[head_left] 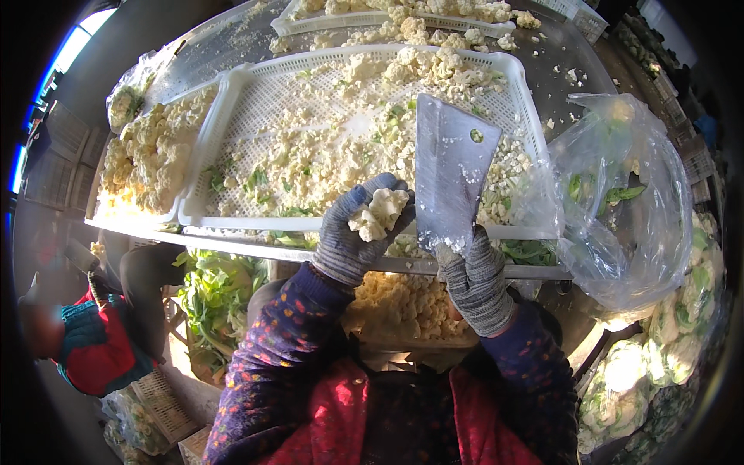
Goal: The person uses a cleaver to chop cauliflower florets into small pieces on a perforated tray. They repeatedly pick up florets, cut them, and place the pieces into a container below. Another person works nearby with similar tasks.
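My left hand (351,235), in a grey knit glove, holds a small piece of cauliflower (379,214) over the front rim of a white perforated plastic tray (256,104). Beside it my right hand (478,282), gloved too, grips a cleaver (452,174) by its handle, which the fingers hide. The wide blade points up and away from me, with white crumbs stuck to it and a hole near its far corner. Blade and cauliflower piece look apart. Scattered florets, crumbs (325,151) and bits of green leaf lie in the tray.
Left of the tray is a crate of cauliflower (157,151); another tray (360,22) stands at the far side. A clear plastic bag (628,215) bulges at the right. Below the table's metal edge sit florets (407,302) and leaves (218,296). A co-worker (99,343) is at lower left.
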`<act>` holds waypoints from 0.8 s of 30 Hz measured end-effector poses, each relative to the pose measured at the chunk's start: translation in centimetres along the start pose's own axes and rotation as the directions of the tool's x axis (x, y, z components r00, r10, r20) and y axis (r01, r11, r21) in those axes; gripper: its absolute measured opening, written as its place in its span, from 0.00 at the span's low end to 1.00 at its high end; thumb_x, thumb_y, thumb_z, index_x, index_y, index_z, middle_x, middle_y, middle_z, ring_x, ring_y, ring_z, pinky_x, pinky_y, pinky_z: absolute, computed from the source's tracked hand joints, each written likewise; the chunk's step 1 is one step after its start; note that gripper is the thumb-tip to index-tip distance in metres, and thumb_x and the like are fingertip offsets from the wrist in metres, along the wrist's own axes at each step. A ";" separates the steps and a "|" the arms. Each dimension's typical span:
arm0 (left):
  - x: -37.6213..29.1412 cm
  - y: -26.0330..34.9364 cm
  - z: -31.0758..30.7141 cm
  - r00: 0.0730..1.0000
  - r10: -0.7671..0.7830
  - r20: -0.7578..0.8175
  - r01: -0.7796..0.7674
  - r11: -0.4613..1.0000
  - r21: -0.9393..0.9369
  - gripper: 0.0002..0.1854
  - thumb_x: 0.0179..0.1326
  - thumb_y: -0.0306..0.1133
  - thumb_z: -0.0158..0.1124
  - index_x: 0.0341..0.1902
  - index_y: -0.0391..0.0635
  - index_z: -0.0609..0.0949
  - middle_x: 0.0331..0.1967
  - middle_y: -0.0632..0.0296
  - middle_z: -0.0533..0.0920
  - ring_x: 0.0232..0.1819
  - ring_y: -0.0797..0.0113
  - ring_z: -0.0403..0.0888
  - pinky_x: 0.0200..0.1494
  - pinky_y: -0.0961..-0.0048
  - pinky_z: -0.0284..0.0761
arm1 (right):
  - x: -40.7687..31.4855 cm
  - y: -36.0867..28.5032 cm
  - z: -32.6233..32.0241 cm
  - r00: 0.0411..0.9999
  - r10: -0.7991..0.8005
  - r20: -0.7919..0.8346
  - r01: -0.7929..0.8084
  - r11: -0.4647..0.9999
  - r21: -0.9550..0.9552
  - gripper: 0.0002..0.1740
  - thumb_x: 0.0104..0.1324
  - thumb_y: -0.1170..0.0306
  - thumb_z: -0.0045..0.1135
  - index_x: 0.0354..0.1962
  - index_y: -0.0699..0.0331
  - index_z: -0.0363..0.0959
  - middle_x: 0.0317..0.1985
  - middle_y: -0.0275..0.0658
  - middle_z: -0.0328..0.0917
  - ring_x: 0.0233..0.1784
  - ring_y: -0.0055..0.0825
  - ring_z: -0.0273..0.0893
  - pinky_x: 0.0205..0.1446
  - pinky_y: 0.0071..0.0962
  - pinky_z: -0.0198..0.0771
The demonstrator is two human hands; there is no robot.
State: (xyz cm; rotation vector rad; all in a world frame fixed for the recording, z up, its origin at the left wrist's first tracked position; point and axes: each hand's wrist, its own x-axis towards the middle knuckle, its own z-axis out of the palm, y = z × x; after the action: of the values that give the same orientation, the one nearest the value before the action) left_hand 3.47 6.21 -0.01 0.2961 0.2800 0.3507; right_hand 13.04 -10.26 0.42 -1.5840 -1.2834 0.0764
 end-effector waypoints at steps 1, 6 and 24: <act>0.0 0.1 0.1 0.998 -0.065 0.019 0.066 0.998 -0.015 0.26 0.51 0.44 0.60 0.47 0.37 0.72 0.44 0.53 0.75 0.46 0.56 0.74 0.55 0.59 0.68 | -0.2 -0.2 -0.1 0.999 0.034 0.022 -0.032 0.996 -0.084 0.23 0.55 0.78 0.50 0.50 0.71 0.60 0.31 0.51 0.73 0.28 0.46 0.74 0.31 0.36 0.71; -0.2 0.0 0.1 0.996 -0.075 -0.045 0.081 0.983 0.162 0.29 0.50 0.49 0.62 0.47 0.35 0.71 0.42 0.51 0.76 0.44 0.57 0.75 0.52 0.59 0.70 | 0.0 -0.5 -1.0 0.984 0.000 0.177 0.043 0.970 -0.239 0.20 0.51 0.77 0.50 0.45 0.70 0.64 0.37 0.50 0.73 0.38 0.45 0.73 0.41 0.38 0.70; -1.1 0.0 -0.2 0.987 -0.160 -0.011 0.133 0.777 0.615 0.43 0.50 0.66 0.49 0.50 0.33 0.70 0.41 0.51 0.76 0.43 0.61 0.75 0.48 0.66 0.73 | 0.2 -1.2 -0.8 0.941 0.017 0.338 0.141 0.889 -0.436 0.13 0.58 0.71 0.46 0.41 0.67 0.66 0.28 0.45 0.73 0.28 0.39 0.74 0.31 0.33 0.71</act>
State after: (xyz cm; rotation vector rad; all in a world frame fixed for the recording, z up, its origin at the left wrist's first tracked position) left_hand 2.44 5.90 0.04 0.9257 0.3714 0.0845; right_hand 12.80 -10.76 1.77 -1.9881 -1.7103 -0.0001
